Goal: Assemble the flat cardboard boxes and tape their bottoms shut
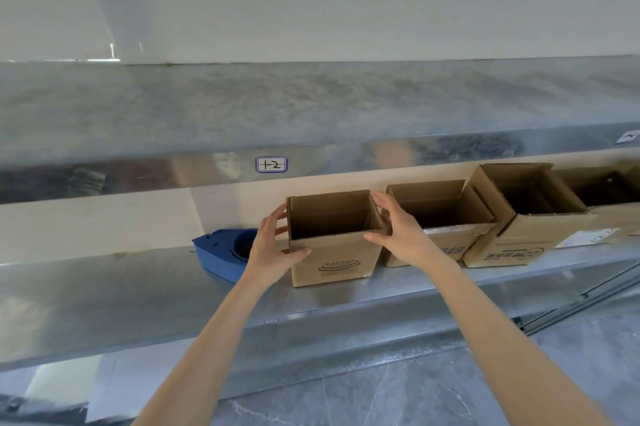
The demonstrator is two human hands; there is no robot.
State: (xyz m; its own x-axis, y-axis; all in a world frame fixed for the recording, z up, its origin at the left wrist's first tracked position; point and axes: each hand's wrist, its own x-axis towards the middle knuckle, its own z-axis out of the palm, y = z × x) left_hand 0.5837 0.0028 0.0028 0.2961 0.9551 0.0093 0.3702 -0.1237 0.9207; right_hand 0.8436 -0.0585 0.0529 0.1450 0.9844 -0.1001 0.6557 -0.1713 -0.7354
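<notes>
Left hand (pixel 273 245) fingers spread against left wall of open-topped brown cardboard box (pixel 334 257), thumb on its front. Right hand (pixel 398 228) cups its right corner. Both grasping. Box upright on galvanised metal shelf (pixel 138 290), blue plastic tape dispenser (pixel 223 252) just left, three more open cardboard boxes (pixel 512 217) right.

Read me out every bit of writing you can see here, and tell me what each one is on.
"1-2": handwritten sticker on the upper shelf edge.
Held box: logo with wording, too blurred.
Second box and third box: upside-down print, unreadable.
White labels: too small.
</notes>
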